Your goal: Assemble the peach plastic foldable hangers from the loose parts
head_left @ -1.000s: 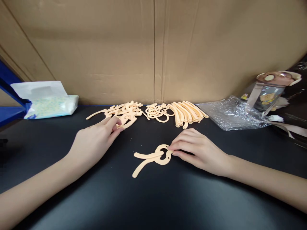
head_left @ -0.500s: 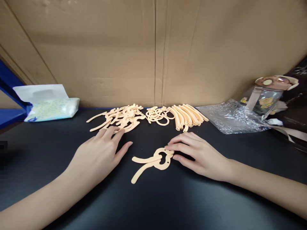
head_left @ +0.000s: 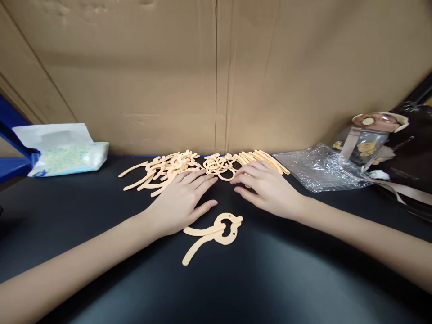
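Two overlapping beige plastic pieces [head_left: 227, 240], each with a ring-like head and a curved arm, lie on the black table in front of me. My left hand [head_left: 184, 195] is open above and left of them, fingertips by the near edge of a pile of similar curved-arm pieces [head_left: 158, 170]. My right hand [head_left: 268, 186] is open too, its fingers spread in front of a row of curved beige strips [head_left: 258, 156], partly hiding them. Between both hands' fingertips sits a small heap of beige hooks [head_left: 218, 164]. Neither hand visibly holds anything.
A tissue pack [head_left: 70, 157] stands at the back left. Toward the right are a clear plastic bag [head_left: 317, 168], a water bottle [head_left: 371, 139] with a strap, and a dark bag [head_left: 411, 162]. A cardboard wall [head_left: 151, 81] closes off the back of the table [head_left: 270, 279].
My right hand has left the overlapping pieces and moved forward to the strips. My left hand has shifted right from the curved-arm pile toward the hooks. The view has tilted slightly.
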